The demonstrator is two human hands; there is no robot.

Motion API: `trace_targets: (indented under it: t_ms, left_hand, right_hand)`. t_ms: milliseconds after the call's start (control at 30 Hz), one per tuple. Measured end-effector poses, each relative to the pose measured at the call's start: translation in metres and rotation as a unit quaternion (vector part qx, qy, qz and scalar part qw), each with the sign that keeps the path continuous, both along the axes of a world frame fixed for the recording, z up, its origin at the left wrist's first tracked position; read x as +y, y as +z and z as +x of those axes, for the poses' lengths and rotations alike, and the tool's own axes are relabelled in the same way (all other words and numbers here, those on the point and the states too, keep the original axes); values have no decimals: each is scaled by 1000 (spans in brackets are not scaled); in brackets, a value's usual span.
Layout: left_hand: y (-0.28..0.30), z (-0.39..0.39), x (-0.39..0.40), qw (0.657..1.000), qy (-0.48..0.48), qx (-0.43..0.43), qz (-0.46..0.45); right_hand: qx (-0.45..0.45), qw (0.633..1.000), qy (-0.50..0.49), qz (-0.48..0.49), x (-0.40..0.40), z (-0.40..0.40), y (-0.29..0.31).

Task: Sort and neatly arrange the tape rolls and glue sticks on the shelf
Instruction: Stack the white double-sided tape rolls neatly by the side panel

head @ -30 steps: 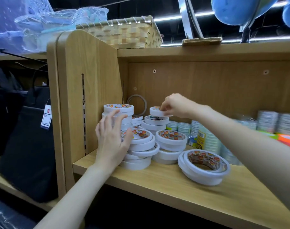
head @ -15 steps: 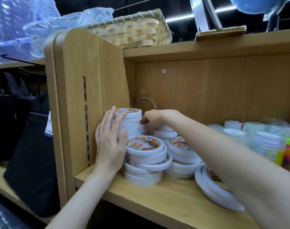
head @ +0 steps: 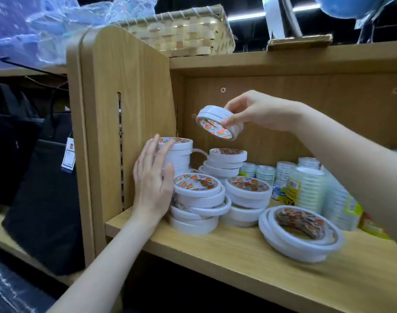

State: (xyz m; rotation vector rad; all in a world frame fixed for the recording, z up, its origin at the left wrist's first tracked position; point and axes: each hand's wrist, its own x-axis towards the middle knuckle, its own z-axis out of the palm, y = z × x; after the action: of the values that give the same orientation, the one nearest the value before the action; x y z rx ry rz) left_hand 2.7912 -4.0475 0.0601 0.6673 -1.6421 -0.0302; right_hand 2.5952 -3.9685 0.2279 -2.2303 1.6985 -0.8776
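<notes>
On the shelf [head: 249,263], leaning tape stacks [head: 199,199] are steadied by the flat left hand [head: 153,184]; two rolls [head: 218,125] are pinched in the right hand [head: 256,111], unplaced.

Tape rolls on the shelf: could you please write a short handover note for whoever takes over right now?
Right hand holds small white rolls in the air above the stacks.
Left hand, open, steadies the tall stack by the side panel.
Done: several white stacks at the shelf's left; clear rolls grouped to the right.
Left: place the held rolls, straighten the leaning front stack, stack the wide rolls. No glue sticks visible.
</notes>
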Motion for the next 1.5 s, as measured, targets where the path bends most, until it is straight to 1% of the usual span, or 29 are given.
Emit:
trace_targets:
  t_ms: [67, 133, 233, 300, 400, 500, 533, 667, 767, 833, 900, 1000, 1067, 1100, 1167, 1233, 1333, 1400, 1500]
  left_hand:
    - [1, 1, 3, 1000, -6, 2, 4]
    - [2, 3, 8, 1000, -14, 26, 10]
    - [3, 10, 19, 994, -53, 92, 40]
    - [-1, 14, 27, 988, -90, 108, 63]
    - [-10, 16, 38, 983, -116, 84, 110]
    - [-15, 14, 41, 987, -103, 56, 109]
    - [-15, 14, 41, 989, -95, 43, 102]
    - [-16, 13, 39, 996, -60, -17, 60]
    - [-16, 13, 42, 995, -39, -89, 12]
    - [-17, 12, 45, 988, -29, -148, -26]
    - [-20, 10, 48, 982, -15, -179, -56]
    - [-22, 7, 52, 985, 14, -161, -53]
    - [-20, 2, 59, 989, 14, -137, -50]
    - [-18, 0, 64, 990, 10, -131, -54]
    - [-15, -8, 74, 989, -1, -131, -63]
    - [-12, -14, 82, 987, -5, -144, -72]
    - [-12, -14, 82, 985, 2, -152, -80]
    - [-12, -8, 74, 989, 13, -136, -60]
    - [-8, 2, 55, 993, 49, -100, -39]
  right_hand:
    - [9, 1000, 17, -8, 32, 0, -2]
    - [30, 999, 40, 0, 50, 4, -9]
    - [143, 989, 37, 2, 48, 18, -33]
    - [205, 978, 48, -6, 39, 28, -50]
    - [238, 969, 58, 13, 32, 38, -66]
    - [288, 956, 54, 13, 27, 39, -72]
    - [281, 959, 50, 3, 27, 39, -73]
    - [194, 980, 14, -43, 32, 34, -64]
    - [164, 982, -36, -82, 45, 23, -49]
    - [192, 974, -66, -98, 62, 13, -38]
    - [259, 954, -100, -110, 88, 3, -28]
    - [315, 935, -145, -76, 130, -9, -29]
    - [357, 917, -178, -9, 149, -9, -45]
    - [366, 913, -179, 33, 153, -9, -55]
    - [348, 917, -165, 102, 155, -13, -71]
    - [316, 925, -157, 139, 154, -17, -70]
    - [278, 936, -144, 162, 154, -19, -57]
    - [261, 941, -138, 165, 152, -17, -47]
    - [236, 959, -129, 92, 138, -14, -30]
